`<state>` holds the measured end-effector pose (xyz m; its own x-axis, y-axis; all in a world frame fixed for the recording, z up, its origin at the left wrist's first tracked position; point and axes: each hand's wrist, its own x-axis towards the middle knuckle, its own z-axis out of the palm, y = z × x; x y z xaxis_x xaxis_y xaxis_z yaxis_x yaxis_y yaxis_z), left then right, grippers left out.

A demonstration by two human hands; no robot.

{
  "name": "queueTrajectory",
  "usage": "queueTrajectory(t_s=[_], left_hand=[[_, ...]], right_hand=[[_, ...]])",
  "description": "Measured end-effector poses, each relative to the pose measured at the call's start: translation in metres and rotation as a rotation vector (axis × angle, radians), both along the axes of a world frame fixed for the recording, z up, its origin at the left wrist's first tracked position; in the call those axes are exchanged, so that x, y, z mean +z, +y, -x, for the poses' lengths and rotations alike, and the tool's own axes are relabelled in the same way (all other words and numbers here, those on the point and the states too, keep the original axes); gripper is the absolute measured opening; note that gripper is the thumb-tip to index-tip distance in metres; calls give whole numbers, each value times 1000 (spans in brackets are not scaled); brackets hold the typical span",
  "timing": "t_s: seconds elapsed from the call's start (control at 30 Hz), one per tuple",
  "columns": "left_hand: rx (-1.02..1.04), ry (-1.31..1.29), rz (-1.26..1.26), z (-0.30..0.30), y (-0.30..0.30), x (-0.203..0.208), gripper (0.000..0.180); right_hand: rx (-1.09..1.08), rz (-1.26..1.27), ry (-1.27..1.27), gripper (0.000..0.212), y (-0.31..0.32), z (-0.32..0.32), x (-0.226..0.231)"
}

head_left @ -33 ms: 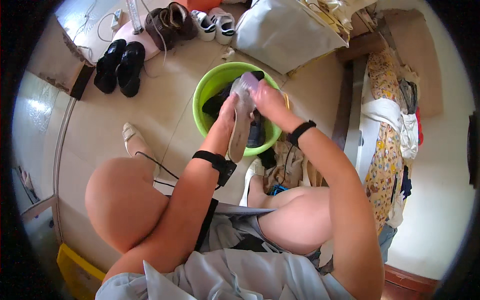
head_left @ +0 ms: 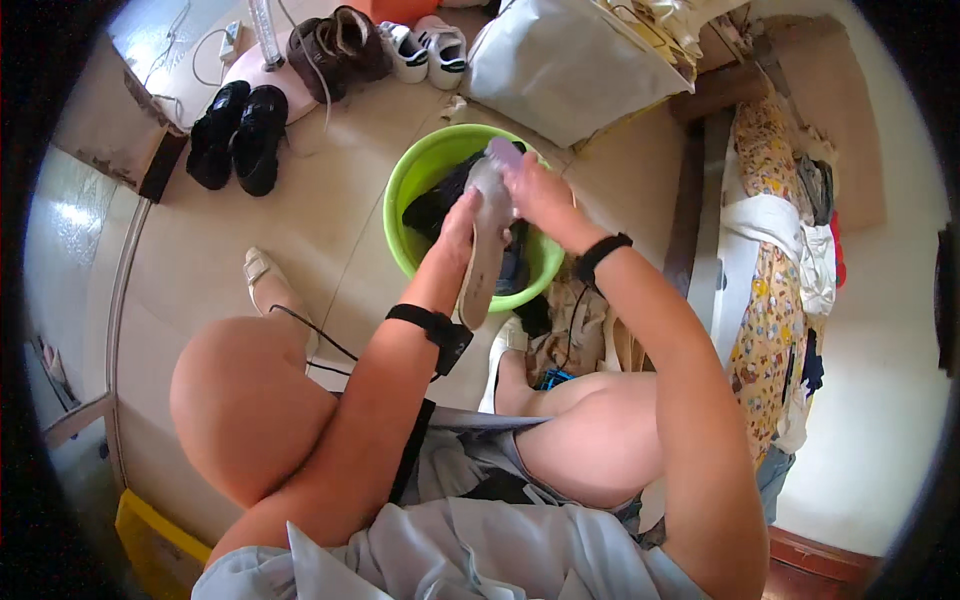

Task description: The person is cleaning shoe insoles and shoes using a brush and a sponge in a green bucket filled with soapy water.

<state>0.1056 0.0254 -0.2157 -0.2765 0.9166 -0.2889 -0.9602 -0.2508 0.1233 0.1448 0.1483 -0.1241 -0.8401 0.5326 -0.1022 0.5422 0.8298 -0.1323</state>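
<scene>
My left hand is wrapped round a pale, worn insole, held lengthwise over a lime-green tub. Closed in my right hand is a small purple scrub brush, pressed near the insole's far end; its bristles are mostly hidden. Wet-looking black items, perhaps shoes, lie inside the tub beneath both hands. Part of the left fingers is hidden behind the insole.
Black shoes, brown boots and white sneakers stand on the tiled floor beyond the tub. A large silver-grey bag sits at the back. Cloths hang over a ledge at right. Cardboard lies near my foot.
The purple brush and my right hand have shifted slightly, toward the insole's far tip. My left hand keeps its hold on the insole.
</scene>
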Motion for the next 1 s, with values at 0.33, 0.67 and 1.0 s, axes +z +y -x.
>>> queueTrajectory(t_s=[0.33,0.67,1.0], left_hand=[[208,-77,52,31,-3,-24,60],[8,-54,-119,4,12,-15,55],[337,-18,169,7,18,-2,42]], right_hand=[[158,40,-91,50,-70,-18,-23],[119,12,-85,40,-26,5,3],[222,56,-80,42,-55,-27,-13]])
